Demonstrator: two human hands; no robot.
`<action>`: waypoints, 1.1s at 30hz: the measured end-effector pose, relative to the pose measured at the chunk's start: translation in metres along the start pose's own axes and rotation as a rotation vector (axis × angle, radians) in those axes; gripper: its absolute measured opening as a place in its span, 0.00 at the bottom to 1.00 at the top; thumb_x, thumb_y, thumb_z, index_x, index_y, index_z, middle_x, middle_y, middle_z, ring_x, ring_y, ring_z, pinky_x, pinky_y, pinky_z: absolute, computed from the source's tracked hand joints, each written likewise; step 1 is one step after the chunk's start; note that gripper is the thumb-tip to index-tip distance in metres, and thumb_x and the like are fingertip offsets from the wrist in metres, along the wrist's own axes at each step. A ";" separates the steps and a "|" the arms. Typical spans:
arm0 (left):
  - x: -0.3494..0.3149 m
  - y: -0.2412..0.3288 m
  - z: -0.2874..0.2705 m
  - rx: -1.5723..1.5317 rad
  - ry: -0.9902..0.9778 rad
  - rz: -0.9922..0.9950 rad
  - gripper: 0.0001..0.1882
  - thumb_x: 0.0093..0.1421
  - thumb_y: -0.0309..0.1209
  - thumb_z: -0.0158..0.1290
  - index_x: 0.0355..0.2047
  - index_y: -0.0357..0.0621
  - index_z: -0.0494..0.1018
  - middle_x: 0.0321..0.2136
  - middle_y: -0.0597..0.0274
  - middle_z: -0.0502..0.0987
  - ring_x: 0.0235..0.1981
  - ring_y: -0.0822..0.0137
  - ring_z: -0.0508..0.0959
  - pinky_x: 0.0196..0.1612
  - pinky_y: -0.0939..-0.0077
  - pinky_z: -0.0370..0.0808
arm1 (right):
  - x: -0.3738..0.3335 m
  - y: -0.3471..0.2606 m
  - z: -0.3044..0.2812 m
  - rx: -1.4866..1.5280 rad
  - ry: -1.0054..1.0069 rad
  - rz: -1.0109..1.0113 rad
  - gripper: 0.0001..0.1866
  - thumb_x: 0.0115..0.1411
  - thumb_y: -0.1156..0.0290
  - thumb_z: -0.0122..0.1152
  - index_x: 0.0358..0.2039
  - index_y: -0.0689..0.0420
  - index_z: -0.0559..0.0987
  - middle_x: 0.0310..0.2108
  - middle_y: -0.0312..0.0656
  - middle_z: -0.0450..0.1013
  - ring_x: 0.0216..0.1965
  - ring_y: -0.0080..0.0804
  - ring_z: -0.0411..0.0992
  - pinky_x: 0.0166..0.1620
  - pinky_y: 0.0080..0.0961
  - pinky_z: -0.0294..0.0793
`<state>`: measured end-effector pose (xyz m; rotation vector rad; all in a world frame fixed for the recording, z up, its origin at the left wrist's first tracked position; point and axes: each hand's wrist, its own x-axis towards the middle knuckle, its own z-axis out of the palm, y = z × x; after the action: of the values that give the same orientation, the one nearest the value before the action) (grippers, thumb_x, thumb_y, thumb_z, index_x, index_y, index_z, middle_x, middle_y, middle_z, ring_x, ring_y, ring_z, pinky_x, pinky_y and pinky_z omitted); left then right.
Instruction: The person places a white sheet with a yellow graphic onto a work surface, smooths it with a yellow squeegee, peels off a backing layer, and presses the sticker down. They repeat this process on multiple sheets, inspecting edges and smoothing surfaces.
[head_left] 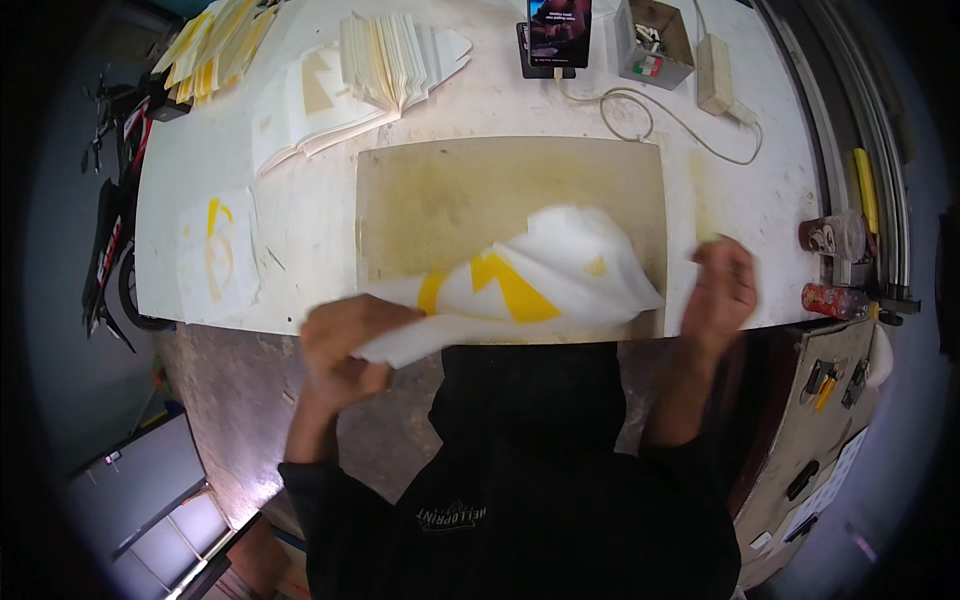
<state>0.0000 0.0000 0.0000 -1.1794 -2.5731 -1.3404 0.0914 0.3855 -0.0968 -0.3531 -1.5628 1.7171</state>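
My left hand (pixel 350 340) is closed on the left end of a white sheet (pixel 600 245) with yellow angular shapes (pixel 515 290) on it. The sheet is bent and smeared by motion. Its right part bulges up over a tan cutting mat (pixel 450 200). To the right of the mat my right hand (pixel 722 290) is raised, apart from the sheet. Its fingers are curled together, and a small dark bit shows at the fingertips, too blurred to name.
Stacks of white and yellow sheets (pixel 215 50) and an open paper bundle (pixel 385 65) lie at the back left. One yellow-marked sheet (pixel 218 250) rests at the left. A phone (pixel 558 35), metal box (pixel 655 45), power strip (pixel 715 75), cup (pixel 832 236) and bottle (pixel 835 300) line the back and right.
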 end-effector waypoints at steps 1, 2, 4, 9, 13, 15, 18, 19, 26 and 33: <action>0.011 0.009 -0.005 -0.009 0.056 -0.087 0.09 0.62 0.29 0.61 0.37 0.36 0.84 0.33 0.52 0.86 0.33 0.57 0.86 0.40 0.72 0.81 | 0.008 -0.022 -0.011 0.046 0.064 -0.082 0.08 0.67 0.78 0.60 0.44 0.68 0.78 0.38 0.47 0.78 0.37 0.30 0.75 0.45 0.31 0.76; 0.025 0.016 -0.003 0.003 0.147 -0.253 0.05 0.63 0.25 0.61 0.33 0.35 0.83 0.31 0.55 0.85 0.32 0.66 0.85 0.38 0.74 0.80 | 0.012 -0.042 -0.020 0.092 0.102 -0.154 0.08 0.68 0.79 0.58 0.45 0.69 0.77 0.38 0.47 0.78 0.37 0.30 0.75 0.45 0.31 0.76; 0.035 0.016 -0.008 -0.167 0.204 -0.483 0.08 0.65 0.26 0.60 0.38 0.31 0.81 0.31 0.57 0.85 0.30 0.73 0.82 0.34 0.76 0.78 | 0.000 -0.077 -0.031 0.119 0.137 -0.248 0.08 0.68 0.80 0.56 0.45 0.68 0.76 0.38 0.48 0.76 0.36 0.30 0.73 0.42 0.30 0.74; 0.022 -0.054 0.009 -0.473 0.242 -0.773 0.11 0.66 0.28 0.60 0.44 0.30 0.80 0.33 0.57 0.84 0.29 0.73 0.81 0.32 0.78 0.77 | -0.031 -0.081 -0.016 -0.016 0.076 -0.288 0.09 0.67 0.77 0.58 0.45 0.68 0.75 0.32 0.45 0.71 0.26 0.27 0.68 0.27 0.24 0.68; -0.023 -0.099 0.020 -0.400 0.242 -0.898 0.12 0.66 0.29 0.60 0.44 0.31 0.80 0.34 0.60 0.84 0.30 0.74 0.80 0.34 0.77 0.77 | -0.045 -0.053 0.002 -0.118 0.051 -0.015 0.08 0.67 0.79 0.60 0.45 0.68 0.77 0.34 0.45 0.77 0.24 0.21 0.70 0.25 0.18 0.68; -0.045 -0.110 0.026 -0.350 0.236 -0.898 0.12 0.66 0.29 0.60 0.44 0.30 0.80 0.34 0.61 0.83 0.31 0.75 0.79 0.35 0.77 0.76 | -0.047 -0.040 -0.001 -0.181 0.036 0.187 0.09 0.67 0.77 0.63 0.44 0.67 0.78 0.33 0.44 0.78 0.24 0.20 0.71 0.26 0.17 0.69; -0.067 -0.117 0.021 -0.295 0.321 -0.895 0.12 0.67 0.29 0.59 0.44 0.30 0.79 0.35 0.61 0.83 0.32 0.75 0.79 0.36 0.77 0.76 | -0.046 -0.023 0.005 -0.180 0.024 0.266 0.09 0.66 0.75 0.65 0.44 0.66 0.79 0.32 0.41 0.79 0.23 0.18 0.70 0.26 0.16 0.70; -0.073 -0.117 0.017 -0.278 0.340 -0.910 0.12 0.67 0.29 0.59 0.44 0.30 0.79 0.35 0.61 0.83 0.32 0.74 0.79 0.36 0.77 0.75 | -0.047 -0.020 0.005 -0.194 0.022 0.281 0.09 0.66 0.75 0.65 0.44 0.65 0.79 0.32 0.41 0.79 0.23 0.17 0.70 0.26 0.16 0.70; -0.092 -0.101 0.017 -0.178 0.487 -0.926 0.14 0.68 0.30 0.58 0.46 0.27 0.78 0.38 0.57 0.83 0.36 0.72 0.79 0.42 0.76 0.76 | -0.067 -0.007 -0.001 -0.163 0.036 0.408 0.07 0.66 0.75 0.65 0.43 0.63 0.79 0.33 0.39 0.79 0.26 0.20 0.73 0.31 0.19 0.75; -0.127 -0.075 0.050 -0.228 0.634 -0.936 0.15 0.68 0.30 0.58 0.47 0.27 0.79 0.40 0.57 0.83 0.38 0.73 0.79 0.43 0.78 0.75 | -0.120 -0.023 0.026 0.324 -0.038 0.965 0.05 0.66 0.78 0.65 0.39 0.62 0.77 0.40 0.40 0.78 0.41 0.28 0.78 0.47 0.32 0.82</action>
<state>0.0601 -0.0689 -0.1264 0.5445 -2.5047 -1.7443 0.1624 0.2828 -0.1044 -1.0202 -1.1494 2.6567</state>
